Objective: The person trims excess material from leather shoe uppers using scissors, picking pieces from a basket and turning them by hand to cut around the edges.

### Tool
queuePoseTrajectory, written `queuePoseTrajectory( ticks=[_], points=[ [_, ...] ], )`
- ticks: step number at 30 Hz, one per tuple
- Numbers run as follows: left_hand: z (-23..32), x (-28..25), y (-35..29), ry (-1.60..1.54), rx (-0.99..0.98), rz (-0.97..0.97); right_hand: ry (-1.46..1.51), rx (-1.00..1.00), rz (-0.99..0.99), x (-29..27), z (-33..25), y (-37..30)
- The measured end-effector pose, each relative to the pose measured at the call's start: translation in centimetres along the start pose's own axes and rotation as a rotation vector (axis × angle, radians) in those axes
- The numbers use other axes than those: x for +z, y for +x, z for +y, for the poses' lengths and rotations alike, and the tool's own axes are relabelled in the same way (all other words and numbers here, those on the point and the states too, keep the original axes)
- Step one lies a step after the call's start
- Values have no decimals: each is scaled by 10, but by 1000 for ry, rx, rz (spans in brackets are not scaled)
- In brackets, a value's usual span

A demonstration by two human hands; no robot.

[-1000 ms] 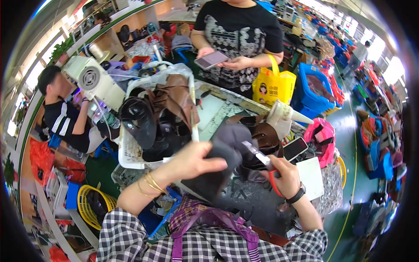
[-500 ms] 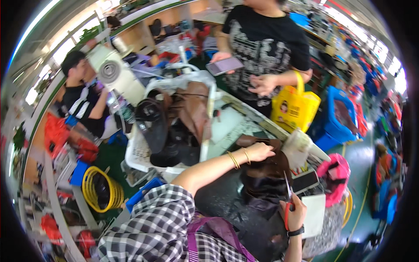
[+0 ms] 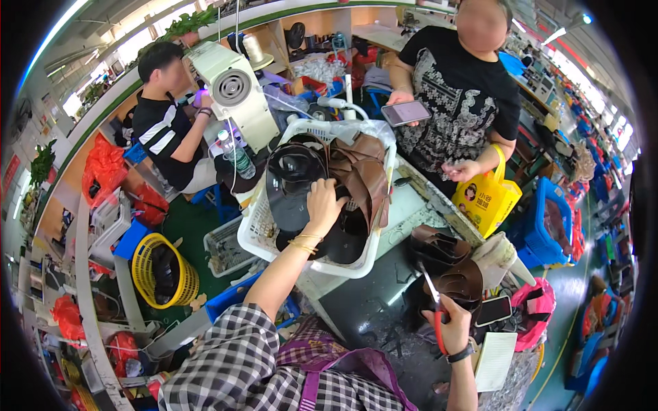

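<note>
My left hand (image 3: 323, 204) reaches into a white plastic basket (image 3: 257, 229) and closes on a black leather piece (image 3: 293, 185) lying beside brown leather pieces (image 3: 363, 175). My right hand (image 3: 450, 327) is low at the right, gripping red-handled scissors (image 3: 434, 301) with the blades pointing up. A stack of brown leather pieces (image 3: 452, 267) lies just above that hand on the dark worktable (image 3: 370, 308).
A person in a black patterned top (image 3: 459, 96) stands across the table holding a phone (image 3: 406, 113) and a yellow bag (image 3: 485, 198). Another person (image 3: 168, 133) sits at the left by a white sewing machine (image 3: 233, 92). A yellow basket (image 3: 161, 270) is on the floor.
My left hand has left the pile of leather on the table and swung left into the white basket. My right hand stays low with the scissors.
</note>
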State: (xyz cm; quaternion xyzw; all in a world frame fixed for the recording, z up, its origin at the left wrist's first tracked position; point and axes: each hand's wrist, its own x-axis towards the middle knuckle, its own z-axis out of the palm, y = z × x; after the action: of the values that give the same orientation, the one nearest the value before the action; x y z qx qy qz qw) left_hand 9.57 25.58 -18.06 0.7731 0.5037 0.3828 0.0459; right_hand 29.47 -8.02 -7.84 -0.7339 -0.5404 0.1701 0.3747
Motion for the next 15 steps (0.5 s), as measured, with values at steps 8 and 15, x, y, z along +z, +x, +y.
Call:
queuePoseTrajectory(
  ticks=[8, 15],
  points=[
    [-2, -63, 2, -146, 14, -36, -23, 15, -38, 15, -23, -10],
    [85, -213, 11, 67, 234, -4, 133, 32, 232, 37, -40, 10]
  ],
)
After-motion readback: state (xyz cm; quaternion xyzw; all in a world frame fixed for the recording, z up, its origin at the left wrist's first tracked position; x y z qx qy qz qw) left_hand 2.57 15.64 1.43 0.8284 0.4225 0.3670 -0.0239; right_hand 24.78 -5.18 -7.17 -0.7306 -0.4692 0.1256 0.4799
